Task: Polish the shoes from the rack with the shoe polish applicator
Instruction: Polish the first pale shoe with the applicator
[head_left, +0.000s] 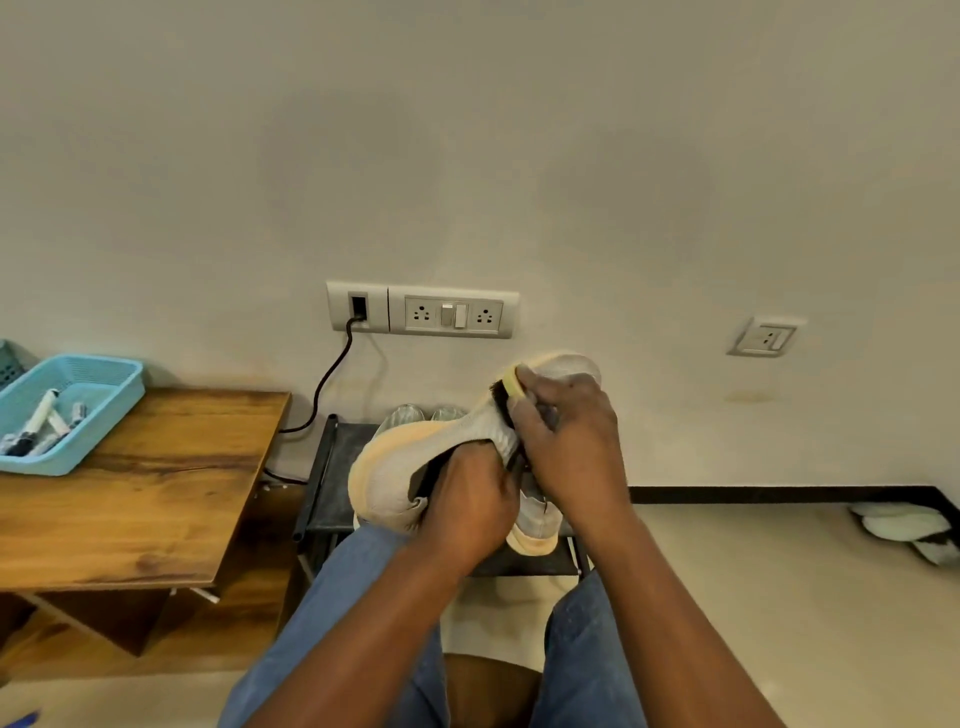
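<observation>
A grey knit sneaker with a peach sole (400, 467) is held up in front of me, over the dark shoe rack (332, 488). My left hand (470, 506) grips it at the collar, fingers tucked into the opening. My right hand (569, 441) presses a brush-like applicator with a yellow back and dark bristles (506, 389) against the sneaker's upper near the toe. Most of the applicator is hidden under my fingers. A second matching sneaker (537, 522) lies on the rack below my hands, and two more shoe toes (423, 414) show at the rack's back.
A wooden table (135, 499) stands at left with a blue plastic basket (91, 410) holding several tubes. Wall sockets (452, 314) with a black cable are behind the rack. My knees in blue jeans (343, 613) are below. Light slippers (914, 530) lie on the floor at right.
</observation>
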